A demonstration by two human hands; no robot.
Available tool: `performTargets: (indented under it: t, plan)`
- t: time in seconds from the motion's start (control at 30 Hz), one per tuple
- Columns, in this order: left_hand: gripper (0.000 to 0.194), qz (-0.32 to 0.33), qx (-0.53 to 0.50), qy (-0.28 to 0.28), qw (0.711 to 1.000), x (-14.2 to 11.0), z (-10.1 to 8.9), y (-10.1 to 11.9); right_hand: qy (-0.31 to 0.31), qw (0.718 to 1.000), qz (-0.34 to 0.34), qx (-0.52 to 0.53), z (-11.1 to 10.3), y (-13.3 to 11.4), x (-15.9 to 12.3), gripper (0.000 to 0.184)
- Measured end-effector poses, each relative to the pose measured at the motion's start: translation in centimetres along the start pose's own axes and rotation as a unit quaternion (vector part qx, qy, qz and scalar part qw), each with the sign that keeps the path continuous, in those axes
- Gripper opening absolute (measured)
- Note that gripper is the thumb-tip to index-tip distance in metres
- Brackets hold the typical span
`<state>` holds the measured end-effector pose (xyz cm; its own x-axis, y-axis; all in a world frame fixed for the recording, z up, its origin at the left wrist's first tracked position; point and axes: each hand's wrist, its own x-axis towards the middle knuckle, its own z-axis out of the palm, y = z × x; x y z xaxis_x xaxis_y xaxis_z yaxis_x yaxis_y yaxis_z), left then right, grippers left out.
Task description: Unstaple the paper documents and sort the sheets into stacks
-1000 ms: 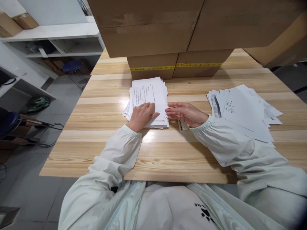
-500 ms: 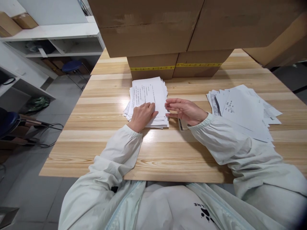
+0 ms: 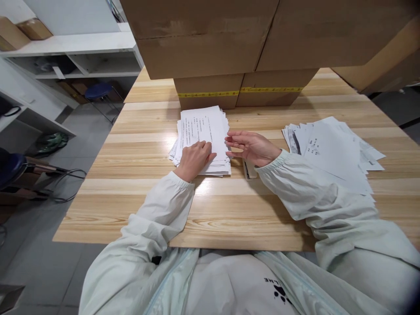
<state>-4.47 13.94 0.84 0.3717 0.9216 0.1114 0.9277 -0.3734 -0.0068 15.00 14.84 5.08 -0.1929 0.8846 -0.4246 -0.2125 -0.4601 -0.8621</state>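
A stack of printed paper sheets lies on the wooden table in front of me, its edges uneven. My left hand rests on the lower part of the top sheet, thumb apart from the bent fingers, holding nothing. At the stack's right edge is my right hand, its fingers and thumb apart with nothing visible between them. Whether its fingertips touch the paper edges I cannot tell. Partly hidden under that hand lies a small pale object with a dark edge; its kind cannot be made out.
A looser, fanned pile of papers lies to the right on the table. Large cardboard boxes with yellow tape on the lower ones stand behind the stack. Blue stools and white shelving are off to the left.
My right hand has shifted slightly up and to the left along the stack's right edge. My left hand and both paper piles stay in place.
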Motion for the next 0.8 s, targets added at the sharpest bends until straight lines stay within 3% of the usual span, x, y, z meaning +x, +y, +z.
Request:
performTargets:
  t: [0.4,0.63,0.8]
  plan:
    - [0.049,0.012,-0.019,0.013,1.000,-0.2,-0.1,0.1,0.000,0.999,-0.049,-0.005,1.3,-0.6,0.7,0.012]
    - [0.049,-0.005,-0.021,0.026,0.999,0.0,0.4,-0.3,-0.019,0.997,-0.077,-0.024,2.3,-1.4,0.4,0.014]
    - [0.049,-0.052,-0.044,0.033,0.997,0.3,0.6,-0.2,-0.017,0.996,-0.083,-0.026,2.2,-1.2,0.8,0.015]
